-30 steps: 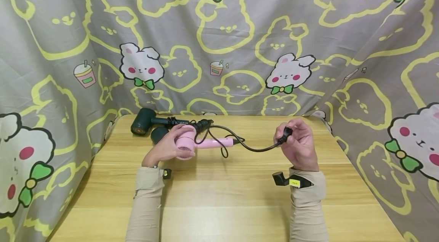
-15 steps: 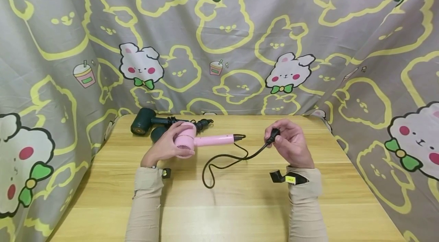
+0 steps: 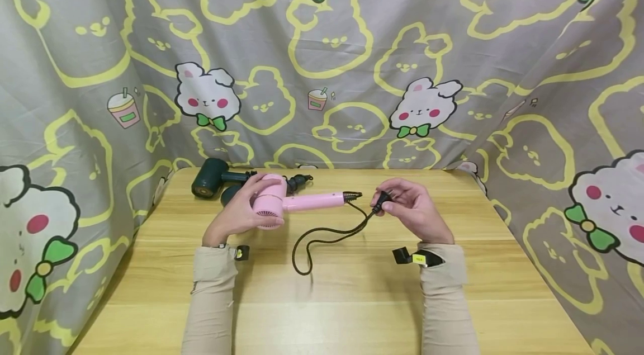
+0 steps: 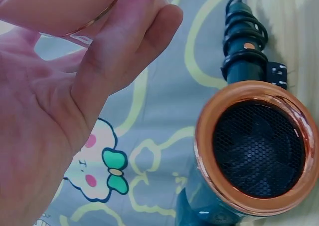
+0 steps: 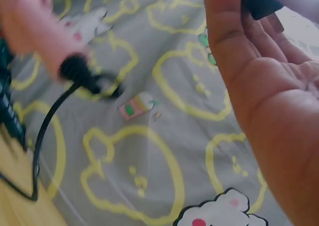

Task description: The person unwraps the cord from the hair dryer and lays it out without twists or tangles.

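My left hand (image 3: 238, 213) grips the head of a pink hair dryer (image 3: 314, 202) and holds it above the table, its handle pointing right. In the left wrist view, the thumb and palm curve round the pink body (image 4: 55, 6). From the handle end a black cord (image 3: 322, 239) hangs in a loop. My right hand (image 3: 416, 211) pinches the black plug (image 3: 382, 201) at the cord's other end, between thumb and fingers, near the handle end. Metal prongs show on the plug. Only a corner of the plug (image 5: 261, 4) appears in the right wrist view.
A dark green hair dryer (image 3: 210, 179) lies at the table's back left. Another dark green one with a copper ring (image 4: 199, 151), its cord wound round the handle, is partly hidden behind my left hand. A patterned curtain surrounds the wooden table (image 3: 322, 321).
My right hand has moved left and slightly down with the plug, towards the handle. The cord has come away from the green dryers and now hangs in a loop. The pink dryer rose slightly.
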### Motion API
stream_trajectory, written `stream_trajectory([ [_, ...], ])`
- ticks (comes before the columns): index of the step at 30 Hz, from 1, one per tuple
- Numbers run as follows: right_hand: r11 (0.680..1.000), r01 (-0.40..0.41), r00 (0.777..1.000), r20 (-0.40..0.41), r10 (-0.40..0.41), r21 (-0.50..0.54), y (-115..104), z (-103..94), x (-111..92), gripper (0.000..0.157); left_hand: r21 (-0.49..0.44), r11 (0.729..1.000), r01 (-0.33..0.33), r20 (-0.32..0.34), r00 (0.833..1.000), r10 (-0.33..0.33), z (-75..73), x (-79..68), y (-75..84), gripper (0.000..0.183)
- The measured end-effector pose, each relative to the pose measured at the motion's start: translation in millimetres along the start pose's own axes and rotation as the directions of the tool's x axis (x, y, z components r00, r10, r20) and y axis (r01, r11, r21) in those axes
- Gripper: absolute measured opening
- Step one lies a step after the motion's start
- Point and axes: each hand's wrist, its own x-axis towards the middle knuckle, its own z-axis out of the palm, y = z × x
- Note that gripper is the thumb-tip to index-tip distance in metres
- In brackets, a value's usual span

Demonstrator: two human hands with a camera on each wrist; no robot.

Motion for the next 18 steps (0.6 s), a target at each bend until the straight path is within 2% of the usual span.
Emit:
stream_trajectory([
  [5,0.973,-0.182,0.98,-0.108,0.168,-0.139,7.9,-5.0,0.0,0.024,-0.02,1.0,-0.001,-0.007,1.0,0.0,-3.1,-2.1,4.6,0.089],
  [9,0.943,-0.265,0.958,-0.163,0.235,-0.2,15.4,-10.9,-0.6,0.017,-0.039,0.999,-0.021,-0.018,1.0,0.02,-5.5,-3.0,7.9,0.088],
  [18,0.898,-0.376,0.913,-0.257,0.317,-0.228,35.0,-14.1,5.5,0.025,-0.089,0.995,-0.045,-0.015,0.999,0.043,-8.0,-5.0,14.4,0.088],
])
